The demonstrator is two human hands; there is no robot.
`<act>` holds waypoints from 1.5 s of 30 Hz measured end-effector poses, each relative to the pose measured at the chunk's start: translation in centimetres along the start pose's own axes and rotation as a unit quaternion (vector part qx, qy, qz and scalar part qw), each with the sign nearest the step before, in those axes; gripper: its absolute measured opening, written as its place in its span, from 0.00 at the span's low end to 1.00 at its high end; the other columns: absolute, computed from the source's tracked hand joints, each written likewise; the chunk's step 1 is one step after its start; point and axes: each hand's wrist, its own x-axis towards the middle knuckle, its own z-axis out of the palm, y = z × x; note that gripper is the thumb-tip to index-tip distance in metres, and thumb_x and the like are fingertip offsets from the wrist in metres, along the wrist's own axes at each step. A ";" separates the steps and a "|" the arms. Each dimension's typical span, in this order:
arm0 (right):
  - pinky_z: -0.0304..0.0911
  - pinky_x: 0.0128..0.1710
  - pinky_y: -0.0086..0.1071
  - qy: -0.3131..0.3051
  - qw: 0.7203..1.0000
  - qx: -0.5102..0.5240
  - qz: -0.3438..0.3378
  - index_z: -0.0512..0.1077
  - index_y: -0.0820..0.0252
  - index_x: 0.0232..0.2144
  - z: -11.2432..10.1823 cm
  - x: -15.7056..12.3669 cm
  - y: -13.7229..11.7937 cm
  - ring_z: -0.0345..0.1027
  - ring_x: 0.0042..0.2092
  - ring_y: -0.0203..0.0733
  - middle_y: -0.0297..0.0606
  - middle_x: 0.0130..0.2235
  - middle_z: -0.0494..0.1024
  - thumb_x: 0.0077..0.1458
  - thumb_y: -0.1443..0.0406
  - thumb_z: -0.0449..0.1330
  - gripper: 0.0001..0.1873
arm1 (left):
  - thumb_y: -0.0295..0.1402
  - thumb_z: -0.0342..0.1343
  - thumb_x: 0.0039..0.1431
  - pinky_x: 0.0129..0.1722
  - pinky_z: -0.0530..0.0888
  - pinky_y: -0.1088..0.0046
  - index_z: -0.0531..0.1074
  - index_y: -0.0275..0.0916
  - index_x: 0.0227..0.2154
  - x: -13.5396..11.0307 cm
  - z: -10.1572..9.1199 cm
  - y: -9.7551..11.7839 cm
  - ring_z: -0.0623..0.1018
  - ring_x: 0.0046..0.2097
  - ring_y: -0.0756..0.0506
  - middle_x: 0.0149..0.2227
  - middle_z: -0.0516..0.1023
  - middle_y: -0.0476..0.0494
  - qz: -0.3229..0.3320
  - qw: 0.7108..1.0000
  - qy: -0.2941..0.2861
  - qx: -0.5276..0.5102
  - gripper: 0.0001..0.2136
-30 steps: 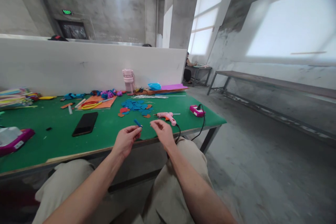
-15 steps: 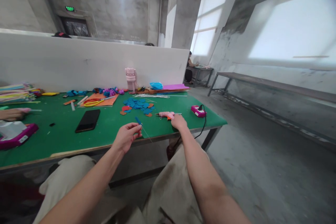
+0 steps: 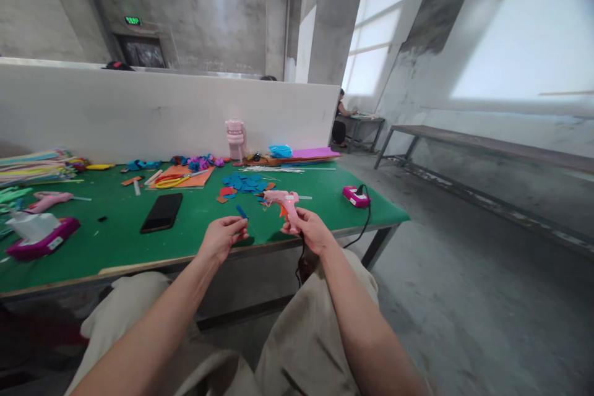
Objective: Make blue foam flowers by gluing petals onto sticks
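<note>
Between the fingertips of my left hand (image 3: 224, 237) is a thin wire with a small blue piece (image 3: 242, 211) at its upper end. My right hand (image 3: 312, 230) is closed round the handle of a pink glue gun (image 3: 284, 200), lifted over the table's front edge. The gun has an orange trigger, its nozzle faces left, and a clear glue stick pokes out of its back. Behind both hands lies a heap of cut blue pieces (image 3: 245, 183), with a few red and brown ones at its left.
On the green table (image 3: 116, 241) lie a black phone (image 3: 161, 213), yellow-handled pliers (image 3: 171, 181), and bundled pipe cleaners (image 3: 37, 167). A second pink glue gun (image 3: 51, 200) and a magenta power strip (image 3: 44, 246) are at left, another magenta power strip (image 3: 356, 196) at right. A pink bottle (image 3: 236, 140) stands behind.
My right hand has picked the glue gun up off the table and brought it nearer to me. Another person's hand at the far left has gone out of view.
</note>
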 end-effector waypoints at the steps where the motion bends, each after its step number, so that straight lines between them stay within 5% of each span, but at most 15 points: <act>1: 0.66 0.30 0.31 -0.013 0.999 0.043 0.013 0.65 0.61 0.32 0.2 -0.1 0.0 0.63 0.22 0.29 0.29 0.21 0.68 0.44 0.58 0.60 0.14 | 0.30 0.66 0.30 0.24 0.72 0.76 0.71 0.30 0.22 0.0 0.0 0.0 0.72 0.21 0.53 0.19 0.72 0.47 0.001 1.000 -0.001 0.003 0.14; 4: 0.61 0.20 0.24 0.001 0.998 0.051 0.028 0.63 0.58 0.35 0.8 -0.3 -0.1 0.60 0.19 0.28 0.27 0.20 0.67 0.45 0.55 0.58 0.17 | 0.31 0.66 0.30 0.24 0.72 0.75 0.71 0.30 0.22 0.0 -0.1 -0.1 0.71 0.21 0.53 0.19 0.72 0.48 0.007 1.000 -0.003 0.016 0.14; 11: 0.57 0.17 0.23 0.032 0.984 -0.143 -0.102 0.59 0.58 0.46 1.6 -0.8 -0.9 0.58 0.19 0.27 0.38 0.37 0.73 0.51 0.55 0.51 0.21 | 0.33 0.65 0.31 0.23 0.72 0.73 0.71 0.30 0.22 -0.1 -0.2 -0.1 0.70 0.21 0.53 0.19 0.70 0.48 0.037 0.998 0.015 0.053 0.13; 17: 0.64 0.33 0.31 0.039 0.923 -0.337 -0.183 0.60 0.61 0.50 1.8 -1.6 -1.4 0.70 0.34 0.41 0.43 0.39 0.75 0.53 0.59 0.50 0.23 | 0.33 0.66 0.29 0.22 0.73 0.72 0.71 0.30 0.21 0.0 -0.2 -0.1 0.69 0.20 0.53 0.17 0.70 0.48 0.039 0.998 0.027 0.050 0.14; 20: 0.62 0.43 0.35 0.019 0.896 -0.388 -0.213 0.59 0.62 0.52 2.0 -1.8 -1.4 0.67 0.45 0.46 0.44 0.44 0.73 0.53 0.60 0.50 0.24 | 0.33 0.66 0.28 0.22 0.73 0.72 0.71 0.30 0.21 0.0 -0.2 -0.1 0.69 0.20 0.53 0.17 0.70 0.48 0.039 0.998 0.028 0.051 0.15; 28: 0.56 0.50 0.36 0.000 0.878 -0.421 -0.229 0.60 0.63 0.51 2.0 -1.7 -1.3 0.60 0.52 0.45 0.45 0.50 0.68 0.54 0.60 0.49 0.23 | 0.33 0.65 0.31 0.23 0.73 0.71 0.71 0.30 0.22 -0.1 -0.3 -0.1 0.68 0.20 0.53 0.18 0.69 0.49 0.042 0.997 0.024 0.062 0.14; 45: 0.61 0.42 0.33 -0.016 0.878 -0.424 -0.220 0.58 0.61 0.52 1.8 -1.7 -1.1 0.68 0.44 0.44 0.44 0.44 0.73 0.55 0.62 0.48 0.22 | 0.34 0.66 0.28 0.22 0.72 0.72 0.71 0.31 0.20 -0.3 0.0 0.0 0.69 0.20 0.53 0.18 0.70 0.48 0.032 0.998 0.022 0.056 0.14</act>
